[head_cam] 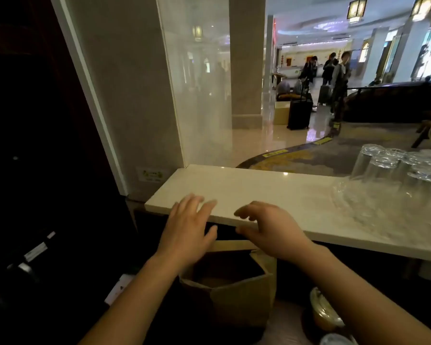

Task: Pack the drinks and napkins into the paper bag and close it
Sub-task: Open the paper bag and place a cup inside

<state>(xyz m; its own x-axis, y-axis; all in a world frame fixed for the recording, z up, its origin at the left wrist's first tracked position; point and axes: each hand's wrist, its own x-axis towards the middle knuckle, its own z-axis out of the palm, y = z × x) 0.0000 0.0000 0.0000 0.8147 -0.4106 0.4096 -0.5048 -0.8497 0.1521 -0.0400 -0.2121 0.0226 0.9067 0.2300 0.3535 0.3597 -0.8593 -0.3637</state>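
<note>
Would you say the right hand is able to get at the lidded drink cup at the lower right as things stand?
Probably yes. The right hand is empty, fingers loosely spread, above the open paper bag. The drink cup sits low beside the right forearm, and nothing visible blocks it; the hand would need to draw back and down.

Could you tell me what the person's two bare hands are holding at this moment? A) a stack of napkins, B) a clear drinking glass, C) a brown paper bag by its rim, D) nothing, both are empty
D: the left hand and the right hand hover open over the edge of the white stone counter, above the open brown paper bag, with nothing in either.
</note>
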